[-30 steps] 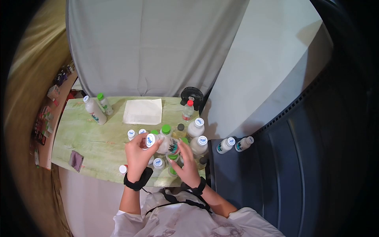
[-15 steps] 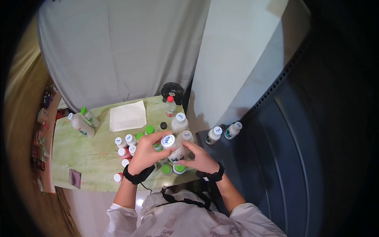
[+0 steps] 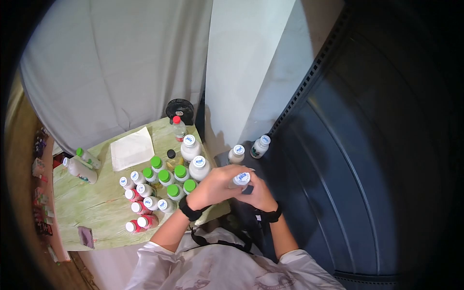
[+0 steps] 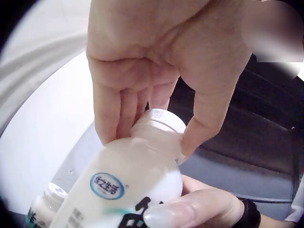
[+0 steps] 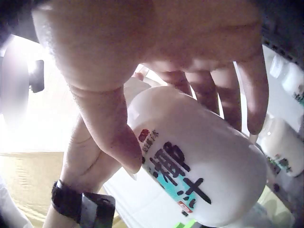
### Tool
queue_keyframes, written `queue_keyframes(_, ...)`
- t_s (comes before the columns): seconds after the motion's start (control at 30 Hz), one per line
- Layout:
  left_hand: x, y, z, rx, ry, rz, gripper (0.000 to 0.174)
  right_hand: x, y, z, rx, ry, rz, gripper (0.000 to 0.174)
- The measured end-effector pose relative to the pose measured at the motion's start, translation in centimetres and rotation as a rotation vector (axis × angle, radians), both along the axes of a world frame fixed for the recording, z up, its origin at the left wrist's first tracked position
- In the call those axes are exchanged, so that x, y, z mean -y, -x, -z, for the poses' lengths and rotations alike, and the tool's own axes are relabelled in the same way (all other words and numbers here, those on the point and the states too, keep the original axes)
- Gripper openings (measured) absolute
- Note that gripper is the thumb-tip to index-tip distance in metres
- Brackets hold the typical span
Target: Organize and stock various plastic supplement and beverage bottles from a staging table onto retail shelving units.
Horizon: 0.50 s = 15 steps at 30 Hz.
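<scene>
A large white bottle (image 5: pixel 204 156) with dark lettering and a teal label is held between both hands, tilted, off the table's right side. My left hand (image 3: pixel 215 186) grips its neck just under the white cap (image 4: pixel 164 118), fingers on one side and thumb on the other. Around the bottle's body curls my right hand (image 3: pixel 261 193); the right wrist view shows its thumb on one side and fingers along the other. Two similar white bottles, one nearer (image 3: pixel 236 154) and one farther (image 3: pixel 260 147), stand on a dark surface beyond the hands.
Many bottles with green, white and blue-marked caps stand on the green table (image 3: pixel 92 208), among them a large white bottle (image 3: pixel 199 169). A white sheet (image 3: pixel 131 149), a black fan (image 3: pixel 180 111), a red-capped bottle (image 3: pixel 178 128) and a cloth (image 3: pixel 86 237) lie or stand there too.
The head view has turned rightward. Both hands have carried the bottle from above the grouped bottles to the right, past the table's edge, close to the two bottles on the dark surface.
</scene>
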<state>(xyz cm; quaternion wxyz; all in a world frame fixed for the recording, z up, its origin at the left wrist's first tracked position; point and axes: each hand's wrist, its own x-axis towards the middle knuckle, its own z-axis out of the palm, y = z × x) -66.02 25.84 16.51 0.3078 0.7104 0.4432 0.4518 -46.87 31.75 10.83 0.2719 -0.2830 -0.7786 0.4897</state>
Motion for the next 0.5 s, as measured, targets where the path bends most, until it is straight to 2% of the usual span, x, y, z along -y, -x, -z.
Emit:
queue_keyframes(0.07, -0.6, -1.6, 1.1, 0.05, 0.016, 0.007, 0.054, -0.5, -1.3, 1.7, -0.075, 0.006, 0.065, 0.07)
queue_keyframes(0.17, -1.5, -4.6, 4.2, 0.144, 0.017, -0.163, 0.056, -1.4, -2.8, 2.3, 0.065, -0.024, 0.213, 0.066)
queue_keyframes(0.23, -2.0, -6.1, 6.1, 0.159, 0.044, -0.215, 0.057, -2.9, -3.7, 4.3, 0.061, 0.029, 0.311, 0.063)
queue_keyframes(0.3, -2.8, -7.6, 9.1, 0.173, 0.07, -0.295, 0.055, -5.0, -4.6, 7.5, -0.122, 0.163, 0.352, 0.061)
queue_keyframes(0.37, -4.1, -8.4, 12.3, 0.099, 0.104, -0.25, 0.061, -6.8, -5.4, 9.1, -0.027, 0.129, 0.454, 0.06)
queue_keyframes(0.5, -6.2, -10.1, 17.7, 0.058, 0.13, -0.187, 0.067, -9.7, -6.1, 11.5, -0.019, 0.082, 0.507, 0.058)
